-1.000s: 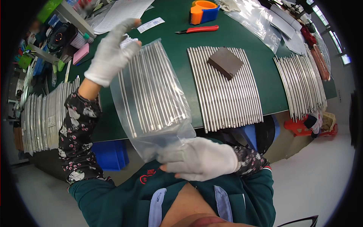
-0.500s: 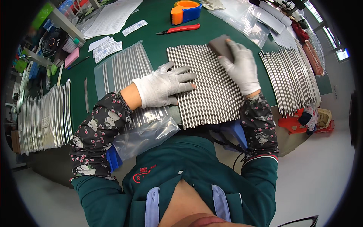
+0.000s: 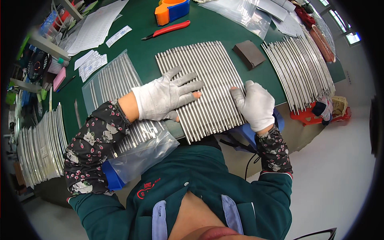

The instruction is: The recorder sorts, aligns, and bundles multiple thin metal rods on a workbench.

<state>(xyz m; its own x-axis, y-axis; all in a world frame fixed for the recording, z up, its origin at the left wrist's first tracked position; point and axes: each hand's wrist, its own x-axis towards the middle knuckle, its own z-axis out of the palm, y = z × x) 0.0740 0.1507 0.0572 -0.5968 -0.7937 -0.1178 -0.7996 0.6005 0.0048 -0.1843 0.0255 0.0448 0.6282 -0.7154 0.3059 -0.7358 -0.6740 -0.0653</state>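
A row of thin silvery metal rods (image 3: 216, 72) lies side by side on the green table in front of me. Spread flat across its left part, fingers apart, is my left hand (image 3: 168, 92) in a white glove with grey fingertips. My right hand (image 3: 256, 103), gloved alike, is at the row's right edge, its thumb apart from curled, partly hidden fingers; nothing shows in it. Beyond that hand a dark brown rectangular block (image 3: 249, 55) rests on the table. Left of the row, a clear plastic bag (image 3: 154, 150) of similar rods lies partly under my left forearm.
More rods lie at the right (image 3: 298, 74) and in a bundle at the far left (image 3: 42, 144). A red-handled cutter (image 3: 170, 29) and an orange-blue tape dispenser (image 3: 172, 11) are at the back. Papers (image 3: 98, 28) and plastic bags (image 3: 240, 14) cover the far side.
My right hand has let go of the brown block, now on the table, and moved nearer me to the row's right edge. My left hand stays on the rods; the view has shifted.
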